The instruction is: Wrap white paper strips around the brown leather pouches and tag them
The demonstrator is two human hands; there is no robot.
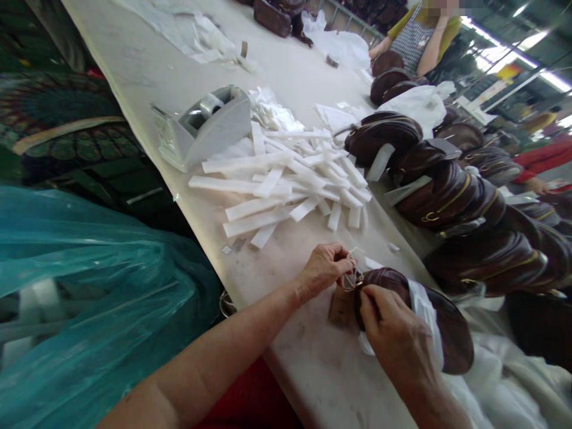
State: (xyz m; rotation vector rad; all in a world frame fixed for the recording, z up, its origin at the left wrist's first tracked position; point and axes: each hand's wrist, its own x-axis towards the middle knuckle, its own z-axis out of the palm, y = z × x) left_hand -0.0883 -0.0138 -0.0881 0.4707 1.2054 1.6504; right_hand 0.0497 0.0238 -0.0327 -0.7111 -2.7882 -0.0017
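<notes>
A dark brown leather bag (451, 333) lies on the table in front of me, with white wrapping (424, 313) around part of it. At its left end my left hand (328, 265) pinches a thin pale string (355, 271), which loops near the bag's metal hardware. A brown cardboard tag (340, 307) sits just beneath the string, beside the bag. My right hand (395, 330) is closed over the near side of the bag, its thumb and forefinger pressed together close to the loop. What those fingertips grip is hidden.
Beyond my hands lies a heap of white strips (286, 185), with a grey tape dispenser (210, 125) behind it. Several brown bags (451, 196) line the right side. A teal plastic sack (102, 298) bulges at the left, off the table (295, 363). Another person (420, 39) is across the table.
</notes>
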